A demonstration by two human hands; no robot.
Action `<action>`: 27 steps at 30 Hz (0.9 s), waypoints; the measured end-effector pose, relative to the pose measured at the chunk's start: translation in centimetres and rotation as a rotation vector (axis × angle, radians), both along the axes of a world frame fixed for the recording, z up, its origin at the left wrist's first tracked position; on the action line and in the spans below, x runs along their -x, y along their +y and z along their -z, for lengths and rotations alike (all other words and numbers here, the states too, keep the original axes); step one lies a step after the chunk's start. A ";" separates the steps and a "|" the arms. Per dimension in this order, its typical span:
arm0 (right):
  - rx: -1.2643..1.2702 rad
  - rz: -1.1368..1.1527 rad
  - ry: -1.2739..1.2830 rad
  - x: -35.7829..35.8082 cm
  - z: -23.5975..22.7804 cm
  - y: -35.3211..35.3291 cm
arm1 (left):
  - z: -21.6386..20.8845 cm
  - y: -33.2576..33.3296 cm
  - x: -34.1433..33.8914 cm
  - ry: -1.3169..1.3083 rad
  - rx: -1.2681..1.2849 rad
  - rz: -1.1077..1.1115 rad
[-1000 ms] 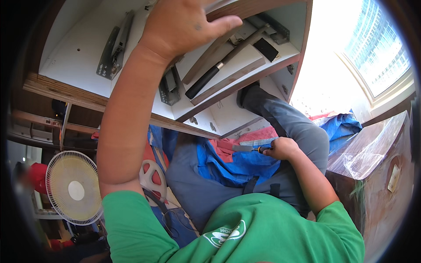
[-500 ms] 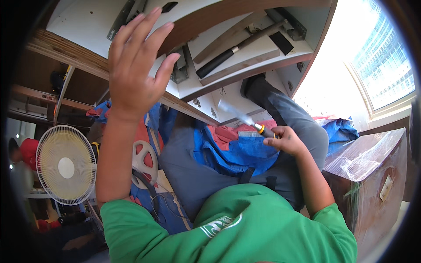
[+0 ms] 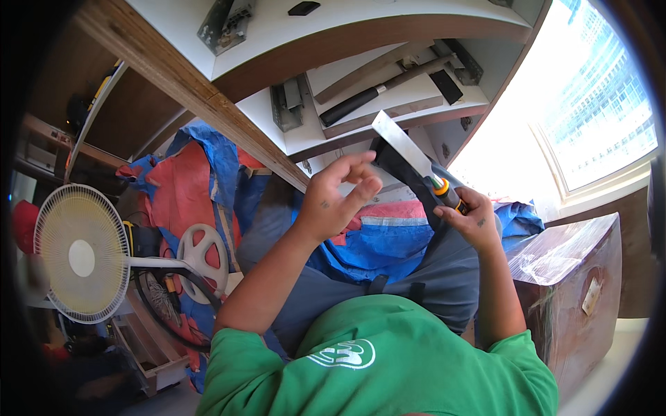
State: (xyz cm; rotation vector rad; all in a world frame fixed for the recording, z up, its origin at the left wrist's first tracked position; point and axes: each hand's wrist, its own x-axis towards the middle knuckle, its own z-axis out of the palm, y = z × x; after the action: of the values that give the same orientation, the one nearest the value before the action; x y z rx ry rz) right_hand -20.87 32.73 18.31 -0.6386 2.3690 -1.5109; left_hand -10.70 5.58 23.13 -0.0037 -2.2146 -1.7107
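A chisel [image 3: 406,147] with a broad flat metal blade and a black-and-yellow handle is held in my right hand [image 3: 473,216]. Its blade slants up and to the left, toward the cabinet. My left hand [image 3: 340,197] hovers left of the blade with thumb and bent fingers apart, holding nothing and not touching the chisel. Beyond both hands, the cabinet's lower shelf [image 3: 260,111] bears a long tool with a black handle [image 3: 350,105], resting across pale boards. A small black block [image 3: 446,87] lies near that tool.
A white fan [image 3: 82,258] stands at the left, near a pale spoked wheel [image 3: 215,258]. Blue and red tarpaulin [image 3: 378,251] spreads under my legs. A plastic-wrapped brown box [image 3: 576,298] is at my right, below a bright window [image 3: 610,118]. Metal drawer runners [image 3: 225,26] lie on the upper shelf.
My left hand has come down from before the upper shelf to beside the chisel, its fingers now bent. The chisel's blade has turned more upright, and the view has shifted.
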 end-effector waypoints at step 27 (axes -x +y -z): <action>0.139 -0.112 0.004 4.1 -2.5 0.1 | 1.4 2.2 3.7 0.053 -0.496 0.050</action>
State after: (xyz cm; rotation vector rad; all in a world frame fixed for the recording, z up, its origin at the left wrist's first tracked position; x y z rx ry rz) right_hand -24.96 32.79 20.83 -0.7931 2.2055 -1.6355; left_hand -14.40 7.76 21.72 0.0156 -1.7124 -2.2124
